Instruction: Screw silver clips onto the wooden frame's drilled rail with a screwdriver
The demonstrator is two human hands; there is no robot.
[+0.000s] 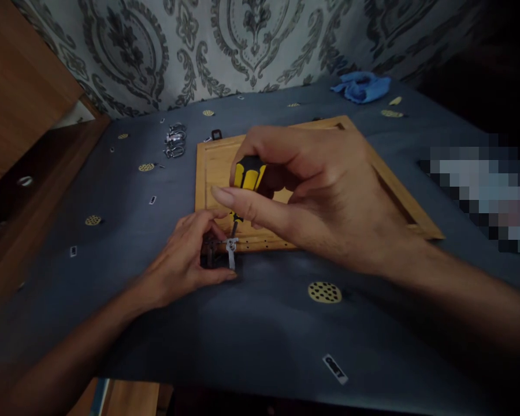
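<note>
A yellow-and-black screwdriver [248, 176] is in my right hand [333, 190], gripped by the handle between thumb and fingers. Its shaft slants down to a metal hinge [231, 254] at the near left edge of a wooden cabinet door [225, 157]. Closed around that hinge is my left hand [184, 254], with the thumb below and the fingers above on the door's edge. A few small dark holes run along the near edge of the door. My right hand hides much of the door's middle, and the exact contact of the screwdriver tip is too small to tell.
The door lies flat on a dark blue patterned cloth [264, 341]. Several metal hinges [174, 141] sit at the back left, near a small black square piece [216, 134]. A blue rag [361, 86] lies at the back right. Wooden furniture [30, 69] borders the left.
</note>
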